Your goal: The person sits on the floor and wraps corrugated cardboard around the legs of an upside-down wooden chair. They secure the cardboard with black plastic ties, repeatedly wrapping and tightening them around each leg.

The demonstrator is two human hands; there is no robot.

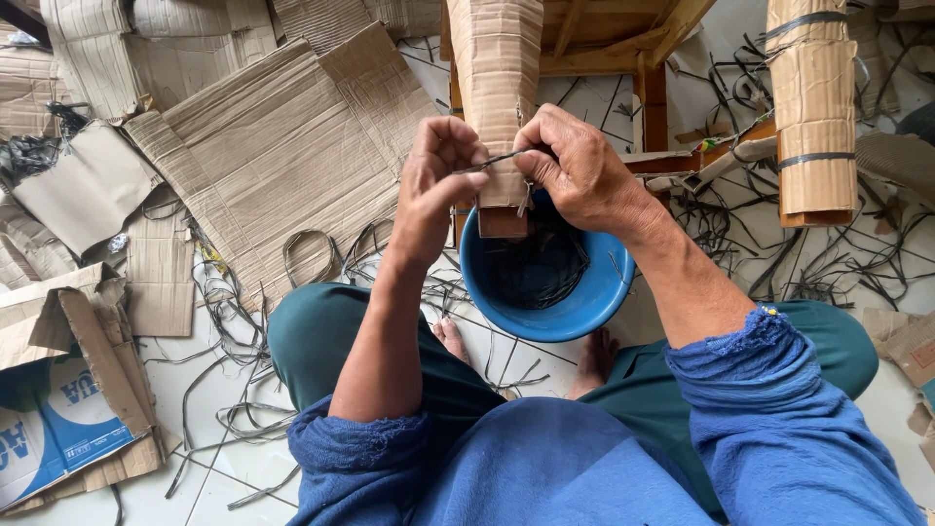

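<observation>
My left hand (435,180) and my right hand (575,166) pinch the two ends of a thin dark strap (492,160) stretched between them. The strap crosses a wooden leg wrapped in brown cardboard (497,78). The foot of that leg stands in a blue bowl (575,302) that holds a tangle of dark straps. The bowl sits on the floor between my knees, and my bare feet show just below it.
Flattened cardboard sheets (282,146) cover the floor at the left, with a printed blue-and-white box (58,419) at the lower left. Another cardboard-wrapped leg bound with dark bands (813,107) stands at the right. Loose cut straps (234,321) litter the white floor.
</observation>
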